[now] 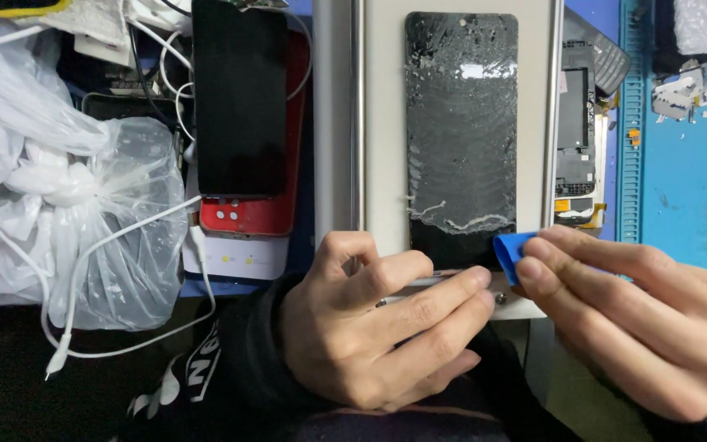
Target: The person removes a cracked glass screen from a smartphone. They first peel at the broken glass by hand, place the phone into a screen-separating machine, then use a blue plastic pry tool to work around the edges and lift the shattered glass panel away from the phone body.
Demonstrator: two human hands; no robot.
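pinched in the right hand [640, 323] is a blue pick [511, 250], its edge touching the bottom of the cracked screen [461, 131]. left hand [378, 323] is closed on a thin metal tool [427, 281] laid across the plate's near edge. screen lies flat on a pale plate [382, 123] mid-surface. a black phone [240, 98] and plastic bags [59, 180] lie toward the left edge, a blue mat [689, 180] to the right.

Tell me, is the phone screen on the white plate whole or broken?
Broken: the phone screen is shattered, with pale flakes and jagged cracks across its dark glass.
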